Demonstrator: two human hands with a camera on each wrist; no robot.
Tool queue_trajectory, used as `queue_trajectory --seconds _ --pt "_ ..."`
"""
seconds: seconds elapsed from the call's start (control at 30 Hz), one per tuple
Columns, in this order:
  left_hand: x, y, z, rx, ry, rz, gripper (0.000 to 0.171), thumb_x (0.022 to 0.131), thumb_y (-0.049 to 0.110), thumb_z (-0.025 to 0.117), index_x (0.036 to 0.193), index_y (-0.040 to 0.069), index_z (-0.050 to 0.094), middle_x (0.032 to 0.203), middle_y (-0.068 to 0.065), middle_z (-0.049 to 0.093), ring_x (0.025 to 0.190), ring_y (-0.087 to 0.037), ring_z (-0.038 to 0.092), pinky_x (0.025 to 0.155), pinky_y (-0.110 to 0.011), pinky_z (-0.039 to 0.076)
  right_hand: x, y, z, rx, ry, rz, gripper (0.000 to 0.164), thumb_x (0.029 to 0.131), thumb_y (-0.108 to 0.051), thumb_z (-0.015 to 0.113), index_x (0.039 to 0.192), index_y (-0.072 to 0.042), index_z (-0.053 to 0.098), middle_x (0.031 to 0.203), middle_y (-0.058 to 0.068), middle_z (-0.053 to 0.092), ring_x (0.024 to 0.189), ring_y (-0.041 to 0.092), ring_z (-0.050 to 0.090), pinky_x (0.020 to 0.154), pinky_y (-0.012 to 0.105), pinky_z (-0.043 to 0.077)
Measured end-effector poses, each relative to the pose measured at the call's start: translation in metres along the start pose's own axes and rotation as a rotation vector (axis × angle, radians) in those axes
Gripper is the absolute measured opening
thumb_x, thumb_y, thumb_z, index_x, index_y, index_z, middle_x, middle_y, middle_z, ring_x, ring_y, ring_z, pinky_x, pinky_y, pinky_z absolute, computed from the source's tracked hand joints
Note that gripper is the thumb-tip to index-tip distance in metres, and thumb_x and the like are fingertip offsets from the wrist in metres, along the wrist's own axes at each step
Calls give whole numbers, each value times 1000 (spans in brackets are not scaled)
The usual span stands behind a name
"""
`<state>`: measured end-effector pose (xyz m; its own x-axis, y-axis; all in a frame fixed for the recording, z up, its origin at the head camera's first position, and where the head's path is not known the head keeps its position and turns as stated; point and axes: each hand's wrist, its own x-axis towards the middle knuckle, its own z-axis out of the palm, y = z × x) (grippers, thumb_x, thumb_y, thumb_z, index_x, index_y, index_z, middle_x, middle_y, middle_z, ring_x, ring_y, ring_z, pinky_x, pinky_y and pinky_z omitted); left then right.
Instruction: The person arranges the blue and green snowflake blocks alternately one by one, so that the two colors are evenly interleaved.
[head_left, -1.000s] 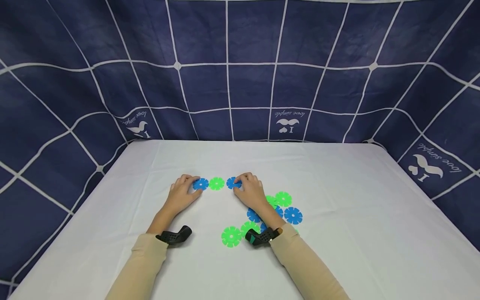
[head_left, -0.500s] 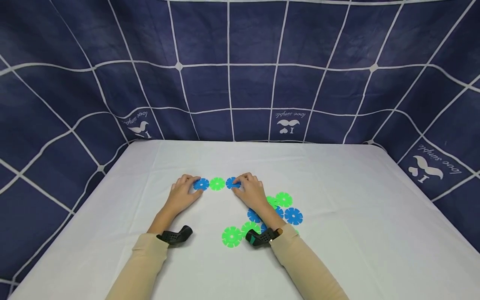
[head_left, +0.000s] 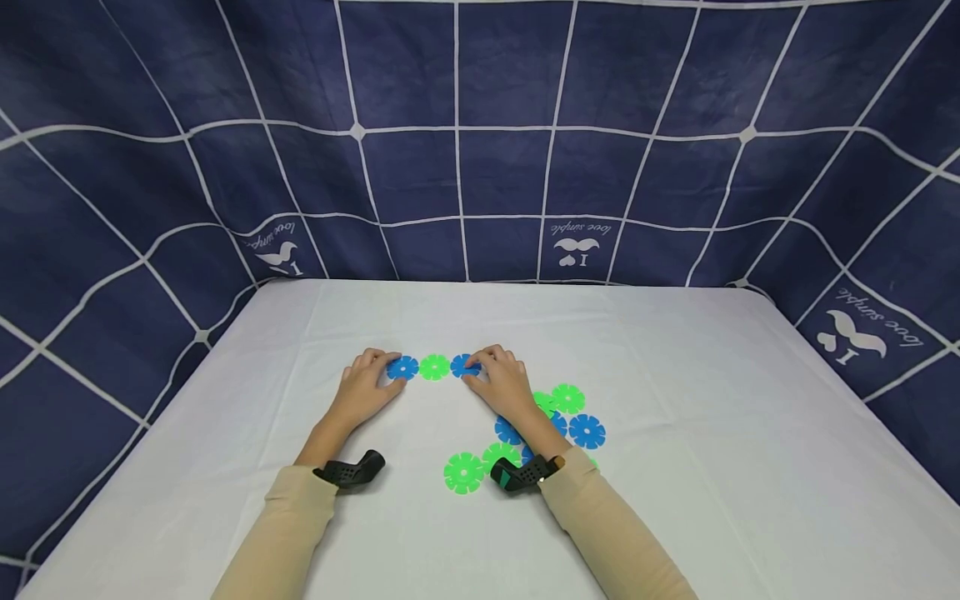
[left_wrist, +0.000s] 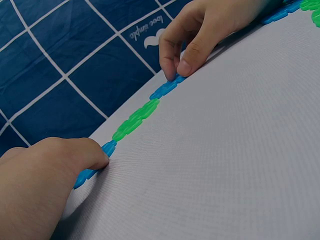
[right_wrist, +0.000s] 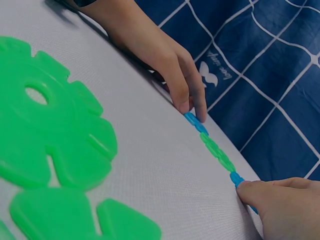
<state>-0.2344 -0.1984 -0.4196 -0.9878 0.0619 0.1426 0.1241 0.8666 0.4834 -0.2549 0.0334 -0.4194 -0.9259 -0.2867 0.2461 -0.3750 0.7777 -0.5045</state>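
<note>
Blue, likely light, stiff plastic: left disc (head_left: 408, 367) and right disc (head_left: 459, 365), best rim-held, pinched by left hand (head_left: 364, 387) and right hand (head_left: 501, 385) respectively.

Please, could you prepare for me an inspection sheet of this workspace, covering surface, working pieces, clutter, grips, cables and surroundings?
Surface: white cloth, with light creases.
Working pieces: left blue disc, green disc and right blue disc, flat in a row; whether they interlock cannot be told.
Clutter: loose green and blue discs, partly hidden by the right forearm.
Grips: bare hands; left grip pinches the left blue disc, right grip the right one.
Cables: nothing seen; a black device sits on each wrist.
Surroundings: dark blue curtain with white grid lines, behind and at both sides.
</note>
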Motion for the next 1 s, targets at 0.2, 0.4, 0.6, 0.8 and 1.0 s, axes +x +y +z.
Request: queue_trajectory --seconds 0.2,0.4,0.6,0.8,1.0 --pt "0 0 0 -2 0 -2 54 84 33 57 129 6 48 126 -18 44 119 -35 39 94 -49 28 0 0 0 -1 0 0 23 84 -34 61 103 -21 64 118 7 56 107 26 50 86 42 37" --pt "0 0 0 1 6 5 53 84 32 56 129 6 48 125 -18 44 118 -34 39 93 -49 28 0 1 1 -8 5 1 23 84 -35 61 102 -21 64 117 7 56 107 25 51 86 42 37" --pt "-1 -1 0 -3 2 6 54 83 32 57 130 6 47 125 -18 44 118 -35 39 94 -49 28 1 -1 2 -59 9 -2 24 85 -36 58 103 -21 65 118 5 57 108 24 51 85 41 38" --pt "0 -2 1 -3 4 14 54 83 33 57 130 6 47 125 -18 45 118 -35 39 94 -49 27 1 -6 -2 -127 -3 2 28 87 -37 53 108 -21 63 120 3 55 109 22 53 84 39 41" --pt "0 -2 1 -8 7 19 54 83 32 57 130 6 47 125 -18 44 119 -35 39 94 -49 27 3 -13 -15 -109 -21 -7 27 88 -35 52 109 -20 62 119 4 57 109 22 55 82 39 41"
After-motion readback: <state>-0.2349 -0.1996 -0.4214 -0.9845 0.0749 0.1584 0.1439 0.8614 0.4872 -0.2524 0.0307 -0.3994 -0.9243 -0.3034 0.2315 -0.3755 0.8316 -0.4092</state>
